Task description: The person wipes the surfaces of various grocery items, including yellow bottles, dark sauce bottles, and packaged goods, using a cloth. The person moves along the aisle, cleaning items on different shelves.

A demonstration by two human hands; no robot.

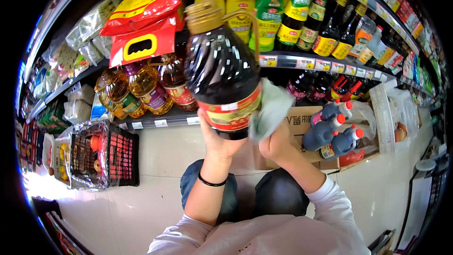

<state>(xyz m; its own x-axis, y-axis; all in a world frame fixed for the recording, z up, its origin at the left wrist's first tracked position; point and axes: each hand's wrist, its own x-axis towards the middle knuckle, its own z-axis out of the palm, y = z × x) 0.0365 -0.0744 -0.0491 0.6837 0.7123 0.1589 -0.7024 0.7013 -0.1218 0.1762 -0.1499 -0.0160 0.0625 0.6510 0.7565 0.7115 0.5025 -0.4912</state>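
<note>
A large dark plastic bottle [223, 67] with a gold cap, a gold handle and a red and yellow label stands tilted in front of me. My left hand [219, 140], with a black band on its wrist, holds it from below at the base. A pale green-grey cloth [270, 111] is gripped in my right hand [276, 141] and lies against the lower right side of the bottle; it is partly blurred. Behind the bottle is a shelf [283, 60] of sauce bottles. The fingers behind the bottle are hidden.
Oil bottles [148, 88] stand on the lower shelf at left, below a red and yellow bag [141, 14]. A black basket [122, 156] with fruit is on the floor at left. Blue-capped-in-red jugs [324, 132] stand by a cardboard box [304, 113] at right.
</note>
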